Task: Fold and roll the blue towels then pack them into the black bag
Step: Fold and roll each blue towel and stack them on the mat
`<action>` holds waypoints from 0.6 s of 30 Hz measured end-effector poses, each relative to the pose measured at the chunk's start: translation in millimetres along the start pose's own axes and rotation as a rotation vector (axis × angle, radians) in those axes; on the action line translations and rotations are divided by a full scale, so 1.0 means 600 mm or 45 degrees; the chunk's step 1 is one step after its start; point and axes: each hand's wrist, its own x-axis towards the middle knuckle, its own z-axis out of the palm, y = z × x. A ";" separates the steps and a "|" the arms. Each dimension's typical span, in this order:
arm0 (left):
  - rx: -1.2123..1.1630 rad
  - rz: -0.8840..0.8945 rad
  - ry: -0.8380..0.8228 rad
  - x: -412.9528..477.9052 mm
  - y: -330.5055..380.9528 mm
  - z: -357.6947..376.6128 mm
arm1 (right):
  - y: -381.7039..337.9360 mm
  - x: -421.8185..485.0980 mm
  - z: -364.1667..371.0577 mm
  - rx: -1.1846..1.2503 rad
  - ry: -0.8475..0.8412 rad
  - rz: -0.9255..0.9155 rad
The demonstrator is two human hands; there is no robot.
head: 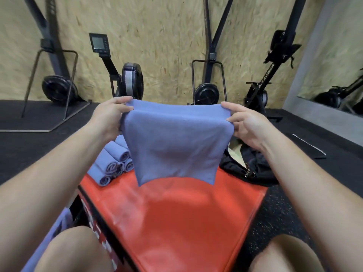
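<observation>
A blue towel (174, 144), folded double, hangs in the air above the red box top (176, 218). My left hand (110, 116) pinches its upper left corner and my right hand (245, 124) pinches its upper right corner, stretching the top edge between them. Several rolled blue towels (114, 160) lie stacked at the box's far left. The black bag (245, 165) lies open at the box's far right corner, partly hidden by the hanging towel and my right forearm.
More blue cloth (49, 236) lies by my left knee beside the box. Rowing machines (129, 79) and fan units (208, 93) stand along the chipboard wall on the black rubber floor. A mirror (334, 61) is on the right wall.
</observation>
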 end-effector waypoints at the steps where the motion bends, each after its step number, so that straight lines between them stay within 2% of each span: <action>1: -0.049 0.000 -0.014 -0.007 0.007 -0.002 | -0.004 -0.010 0.002 0.014 0.000 -0.023; 4: -0.140 0.062 -0.026 -0.036 0.027 -0.005 | -0.017 -0.039 0.003 0.105 0.097 -0.158; 8: -0.066 0.156 -0.068 -0.061 0.045 -0.009 | -0.037 -0.073 -0.001 0.108 0.118 -0.225; 13: 0.119 0.200 -0.042 -0.056 0.043 -0.001 | -0.045 -0.068 -0.007 -0.244 0.148 -0.194; 18: 0.430 0.109 0.022 -0.010 -0.019 0.004 | 0.021 -0.008 -0.004 -0.694 0.239 -0.160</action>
